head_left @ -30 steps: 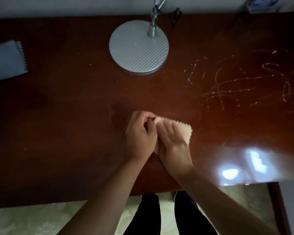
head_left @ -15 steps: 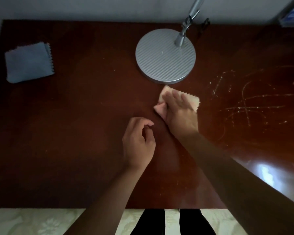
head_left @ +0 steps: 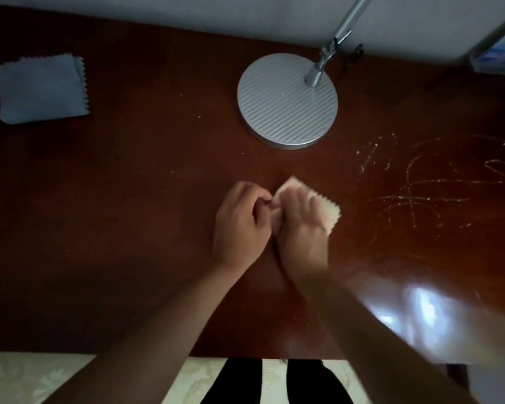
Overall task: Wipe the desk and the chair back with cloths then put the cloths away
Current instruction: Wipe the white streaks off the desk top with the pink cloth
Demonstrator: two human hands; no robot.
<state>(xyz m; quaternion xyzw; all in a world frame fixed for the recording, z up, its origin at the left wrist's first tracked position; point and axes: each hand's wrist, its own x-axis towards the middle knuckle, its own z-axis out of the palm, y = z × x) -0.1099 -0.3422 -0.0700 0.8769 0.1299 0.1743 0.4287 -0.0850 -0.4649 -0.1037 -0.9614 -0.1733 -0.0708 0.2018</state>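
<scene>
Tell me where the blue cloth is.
The blue cloth lies flat at the desk's far left corner, well left of the lamp base, untouched by either hand.

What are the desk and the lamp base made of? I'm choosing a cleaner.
The desk looks like dark reddish wood or veneer with a glossy varnish: it mirrors light at the right and shows pale smears. The lamp base looks like silver metal with a matte, finely ribbed top, though painted plastic is possible.

No text, label, brand or number can be read anywhere; the blue-and-white box [head_left: 499,51] at the upper right of the frame is too blurred
</scene>
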